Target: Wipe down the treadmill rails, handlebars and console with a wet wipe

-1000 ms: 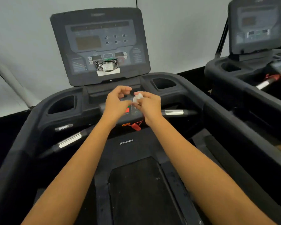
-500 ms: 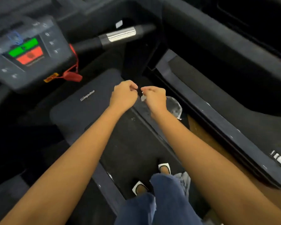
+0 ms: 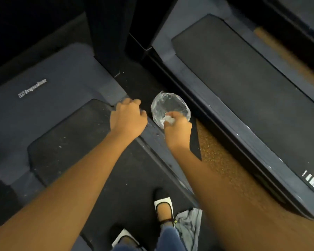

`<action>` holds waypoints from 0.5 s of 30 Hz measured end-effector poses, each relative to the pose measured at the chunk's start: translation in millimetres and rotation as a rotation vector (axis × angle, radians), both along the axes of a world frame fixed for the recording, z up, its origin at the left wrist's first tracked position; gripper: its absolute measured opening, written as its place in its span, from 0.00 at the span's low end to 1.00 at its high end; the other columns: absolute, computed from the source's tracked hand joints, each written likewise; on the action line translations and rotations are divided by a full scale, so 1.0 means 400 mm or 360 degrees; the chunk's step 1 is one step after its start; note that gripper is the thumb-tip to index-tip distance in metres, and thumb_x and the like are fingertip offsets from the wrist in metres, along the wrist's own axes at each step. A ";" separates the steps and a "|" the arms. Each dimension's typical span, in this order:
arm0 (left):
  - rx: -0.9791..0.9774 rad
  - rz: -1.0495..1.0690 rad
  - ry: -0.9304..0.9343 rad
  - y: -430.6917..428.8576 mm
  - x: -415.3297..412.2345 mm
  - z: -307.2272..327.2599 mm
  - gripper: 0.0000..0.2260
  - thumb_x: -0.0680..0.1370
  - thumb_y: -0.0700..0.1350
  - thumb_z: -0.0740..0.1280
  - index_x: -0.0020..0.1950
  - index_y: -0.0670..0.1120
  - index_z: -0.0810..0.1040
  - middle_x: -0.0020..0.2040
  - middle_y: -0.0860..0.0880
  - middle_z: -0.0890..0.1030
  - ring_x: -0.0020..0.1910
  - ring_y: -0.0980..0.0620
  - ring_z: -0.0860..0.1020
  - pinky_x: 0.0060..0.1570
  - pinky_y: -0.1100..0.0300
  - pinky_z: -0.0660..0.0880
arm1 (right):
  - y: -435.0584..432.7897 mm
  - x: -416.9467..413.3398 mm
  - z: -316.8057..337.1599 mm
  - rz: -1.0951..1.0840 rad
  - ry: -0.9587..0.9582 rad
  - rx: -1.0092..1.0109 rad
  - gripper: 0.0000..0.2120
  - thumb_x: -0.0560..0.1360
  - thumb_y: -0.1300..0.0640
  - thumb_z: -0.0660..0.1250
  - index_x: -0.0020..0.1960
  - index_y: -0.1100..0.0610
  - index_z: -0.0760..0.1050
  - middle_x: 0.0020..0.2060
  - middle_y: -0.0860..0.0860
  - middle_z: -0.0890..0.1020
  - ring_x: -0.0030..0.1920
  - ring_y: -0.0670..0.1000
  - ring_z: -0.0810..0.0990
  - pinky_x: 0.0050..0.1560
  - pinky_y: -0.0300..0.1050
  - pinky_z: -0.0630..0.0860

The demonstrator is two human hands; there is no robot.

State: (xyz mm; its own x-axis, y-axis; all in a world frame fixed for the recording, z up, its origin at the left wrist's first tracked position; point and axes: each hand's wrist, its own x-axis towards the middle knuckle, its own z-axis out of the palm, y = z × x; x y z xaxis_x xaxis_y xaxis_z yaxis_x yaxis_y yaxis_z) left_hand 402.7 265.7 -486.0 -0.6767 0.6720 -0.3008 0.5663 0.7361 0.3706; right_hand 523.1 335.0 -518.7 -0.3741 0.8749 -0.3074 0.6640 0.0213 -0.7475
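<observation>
Wipe (image 3: pixel 169 120), a small white wad, is pinched in the curled fingertips of the right hand (image 3: pixel 178 132) just right of the frame's centre. The wipe is over the near edge of a round, shiny clear plastic container (image 3: pixel 168 105); I cannot tell whether the two touch. The container stands on a dark strip of floor (image 3: pixel 143 84) between two treadmills, just beside the rail (image 3: pixel 153 136) of the nearer one. That rail is dark grey with pale specks and runs on a slant from the centre toward the lower right. The left hand (image 3: pixel 128 118) is at the rail's upper end, left of the container and apart from it, knuckles up, fingers loosely curled and holding nothing that shows. Whether it rests on the rail or hangs just above it is unclear. Left of centre lies the dusty black belt (image 3: pixel 67 142), and above it the grey motor cover (image 3: pixel 62 73) bears a white logo toward the upper left. The second treadmill (image 3: pixel 243 84) fills the right side of the frame, blurred at its far edge. Brown carpet (image 3: pixel 217 160) shows between the two machines, below the container. At the bottom edge two black-and-white shoes (image 3: pixel 163 201) stand on the belt, with blue jeans (image 3: pixel 170 238) above them, and a grey cloth (image 3: pixel 188 225) lies crumpled just right of the shoes
</observation>
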 end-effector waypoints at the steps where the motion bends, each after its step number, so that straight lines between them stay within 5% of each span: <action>1: -0.0020 -0.0022 0.0024 0.012 -0.005 -0.050 0.20 0.80 0.49 0.60 0.72 0.46 0.69 0.66 0.42 0.72 0.64 0.40 0.70 0.59 0.44 0.70 | 0.018 0.002 -0.055 0.0004 -0.0023 0.0012 0.13 0.78 0.65 0.61 0.60 0.60 0.78 0.51 0.58 0.82 0.50 0.57 0.81 0.51 0.52 0.80; 5: -0.0004 -0.0077 0.0053 0.067 -0.028 -0.211 0.23 0.80 0.52 0.60 0.73 0.46 0.66 0.69 0.44 0.70 0.67 0.41 0.68 0.62 0.44 0.68 | 0.105 -0.023 -0.231 0.0048 -0.0100 0.0132 0.13 0.78 0.64 0.62 0.61 0.58 0.77 0.55 0.56 0.81 0.53 0.54 0.81 0.55 0.47 0.78; 9: -0.0041 -0.0105 0.0076 0.117 -0.049 -0.328 0.26 0.80 0.54 0.60 0.75 0.46 0.63 0.71 0.43 0.69 0.69 0.40 0.67 0.64 0.43 0.67 | 0.214 -0.068 -0.368 0.0057 -0.0104 0.0204 0.16 0.78 0.65 0.62 0.65 0.59 0.74 0.57 0.58 0.78 0.53 0.57 0.81 0.54 0.54 0.79; 12: -0.0084 -0.0126 0.0073 0.138 -0.061 -0.386 0.26 0.80 0.55 0.60 0.75 0.46 0.63 0.71 0.43 0.69 0.69 0.40 0.67 0.64 0.43 0.67 | 0.296 -0.080 -0.429 0.0171 -0.0361 0.0107 0.28 0.77 0.60 0.67 0.75 0.57 0.62 0.75 0.59 0.60 0.71 0.59 0.66 0.69 0.53 0.69; 15: -0.0096 -0.0138 0.0094 0.135 -0.068 -0.423 0.25 0.80 0.55 0.59 0.75 0.46 0.64 0.71 0.44 0.69 0.68 0.40 0.67 0.64 0.44 0.67 | 0.329 -0.068 -0.476 0.0230 -0.0530 0.0068 0.33 0.77 0.59 0.67 0.77 0.57 0.55 0.77 0.61 0.47 0.76 0.62 0.53 0.72 0.56 0.63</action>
